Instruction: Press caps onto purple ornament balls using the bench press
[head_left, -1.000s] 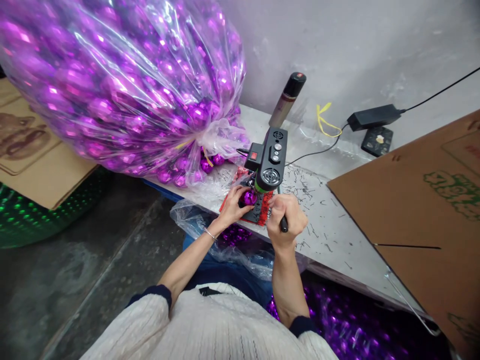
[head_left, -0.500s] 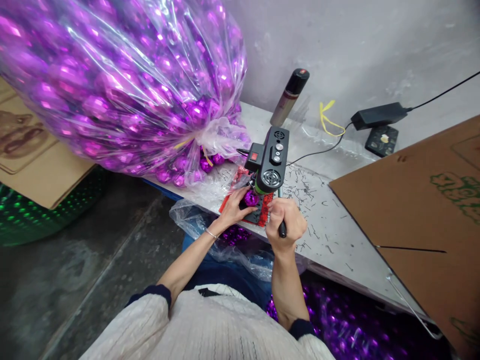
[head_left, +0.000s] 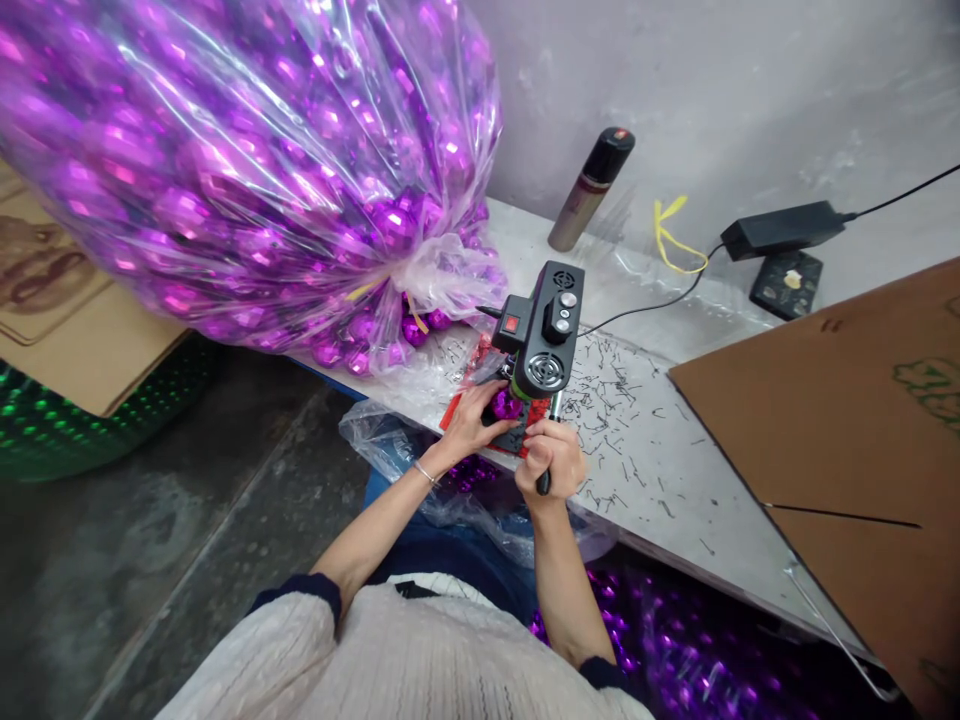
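A small black press machine stands on a red mat at the front of the grey table. Under its head sits a purple ball ornament, and my left hand is closed round it from the left. My right hand is clenched on the machine's black lever handle, just right of the ornament. Both forearms reach up from my white knitted sleeves.
A huge clear bag of purple balls fills the table's left end. A spray can, yellow tie, power adapter and cable lie at the back. Cardboard covers the right. Metal bits litter the tabletop. More purple balls lie in plastic below.
My right hand has drawn the lever handle down and toward me, a little leftward. My left hand stays on the ornament under the machine. The view has shifted slightly.
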